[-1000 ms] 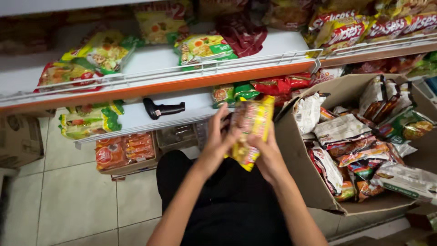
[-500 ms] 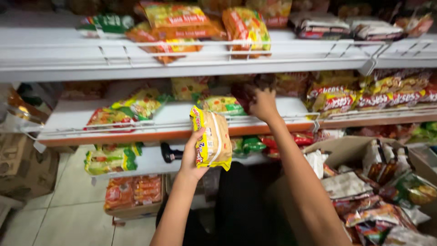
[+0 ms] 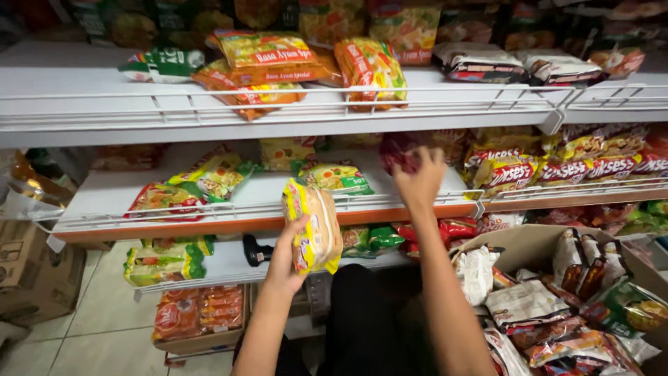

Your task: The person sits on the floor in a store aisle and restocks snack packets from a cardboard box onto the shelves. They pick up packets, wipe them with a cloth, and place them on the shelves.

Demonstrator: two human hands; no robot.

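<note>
My left hand (image 3: 284,259) is closed around a stack of yellow instant-noodle packets (image 3: 314,224), held upright in front of the orange-edged middle shelf (image 3: 209,224). My right hand (image 3: 419,179) reaches up onto that shelf, its fingers on a dark red packet (image 3: 394,147) at the back. A green and yellow packet (image 3: 336,177) lies on the shelf between my two hands. My black-clothed lap is below.
An open cardboard box (image 3: 523,240) full of mixed noodle packets stands at the lower right. A black handheld tool (image 3: 255,251) lies on the lower shelf. The upper shelf (image 3: 104,111) carries orange and yellow packets behind a wire rail. Another cardboard box (image 3: 31,268) sits on the tiled floor at left.
My hands parted from holding the yellow stack together over my lap. The left hand now holds it alone, and the right hand went up to the dark red packet. The view tilted upward.
</note>
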